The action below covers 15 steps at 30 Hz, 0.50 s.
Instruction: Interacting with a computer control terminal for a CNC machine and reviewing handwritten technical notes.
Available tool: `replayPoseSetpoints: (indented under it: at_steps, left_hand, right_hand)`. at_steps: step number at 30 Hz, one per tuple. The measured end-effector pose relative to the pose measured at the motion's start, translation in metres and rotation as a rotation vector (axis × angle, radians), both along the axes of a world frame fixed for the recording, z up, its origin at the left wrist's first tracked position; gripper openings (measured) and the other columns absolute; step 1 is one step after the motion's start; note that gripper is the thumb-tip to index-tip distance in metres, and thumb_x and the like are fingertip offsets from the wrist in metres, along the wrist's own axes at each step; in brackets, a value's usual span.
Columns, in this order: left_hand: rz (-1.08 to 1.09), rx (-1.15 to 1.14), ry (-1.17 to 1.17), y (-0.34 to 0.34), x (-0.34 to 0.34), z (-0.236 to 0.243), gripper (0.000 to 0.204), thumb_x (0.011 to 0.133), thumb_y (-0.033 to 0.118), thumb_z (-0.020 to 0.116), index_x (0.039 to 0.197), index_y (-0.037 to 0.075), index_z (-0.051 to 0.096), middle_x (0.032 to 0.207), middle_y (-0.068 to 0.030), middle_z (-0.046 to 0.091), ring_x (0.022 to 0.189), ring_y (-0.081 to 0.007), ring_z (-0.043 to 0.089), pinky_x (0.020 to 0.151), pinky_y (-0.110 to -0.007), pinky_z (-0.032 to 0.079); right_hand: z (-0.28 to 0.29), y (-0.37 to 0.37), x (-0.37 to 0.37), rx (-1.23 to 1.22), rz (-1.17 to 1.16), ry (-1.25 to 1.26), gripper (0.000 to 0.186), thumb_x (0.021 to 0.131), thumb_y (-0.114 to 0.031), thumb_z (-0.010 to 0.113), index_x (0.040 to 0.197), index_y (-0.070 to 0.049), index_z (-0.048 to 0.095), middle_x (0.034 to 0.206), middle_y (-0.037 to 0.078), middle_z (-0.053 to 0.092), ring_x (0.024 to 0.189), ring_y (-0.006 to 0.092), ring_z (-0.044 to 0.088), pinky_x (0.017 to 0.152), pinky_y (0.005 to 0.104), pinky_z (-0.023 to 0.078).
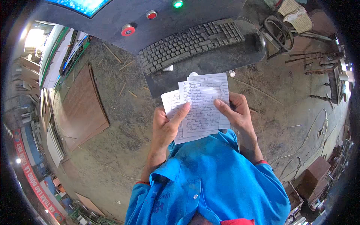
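Note:
Several handwritten sheets of lined paper (pixel 202 122) are fanned out in front of my chest, overlapping one another. My left hand (pixel 167 125) grips their left side, thumb pressed on top and fingers hidden behind. On the right side, my right hand (pixel 236 110) pinches the sheets in the same way, its thumb lying on the writing. Just beyond the papers, a dusty black keyboard (pixel 191 43) rests on the dark shelf (pixel 168 82) of a control console. A black computer mouse (pixel 258 41) sits at the keyboard's right end.
The console panel (pixel 105 18) carries a red push button (pixel 128 30), a second red button (pixel 151 15) and a lit green one (pixel 177 4). A brown board (pixel 80 108) lies on the dusty floor at left. Wood strips and a loose cable (pixel 322 127) are scattered about.

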<state>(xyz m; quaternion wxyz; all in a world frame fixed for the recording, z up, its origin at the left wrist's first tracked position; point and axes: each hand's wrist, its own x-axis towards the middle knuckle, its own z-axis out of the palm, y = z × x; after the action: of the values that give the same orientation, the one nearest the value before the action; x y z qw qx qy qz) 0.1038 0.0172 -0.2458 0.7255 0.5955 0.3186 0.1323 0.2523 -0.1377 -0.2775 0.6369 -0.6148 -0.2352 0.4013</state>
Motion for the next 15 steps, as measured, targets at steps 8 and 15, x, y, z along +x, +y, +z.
replayPoseSetpoints:
  at_steps: [8,15]
  left_hand:
    - [0.116,-0.098,0.011,0.001,-0.005,-0.002,0.039,0.099,0.032,0.056,0.106,-0.005,0.068,0.097,-0.0102,0.071,0.082,-0.0114,0.065,0.07,-0.026,0.049]
    - [0.244,-0.045,0.055,0.006,-0.008,-0.002,0.047,0.098,0.039,0.056,0.107,-0.005,0.066,0.092,-0.0097,0.07,0.084,-0.0133,0.065,0.07,-0.028,0.049]
  right_hand:
    - [-0.005,0.001,-0.001,0.069,-0.061,0.013,0.035,0.095,-0.029,0.061,0.104,0.005,0.068,0.08,0.008,0.069,0.073,0.0083,0.062,0.06,0.0246,0.049]
    - [0.005,-0.003,-0.001,0.143,-0.074,0.187,0.037,0.097,-0.028,0.059,0.106,0.008,0.066,0.089,0.01,0.07,0.082,0.0108,0.063,0.071,0.0251,0.05]
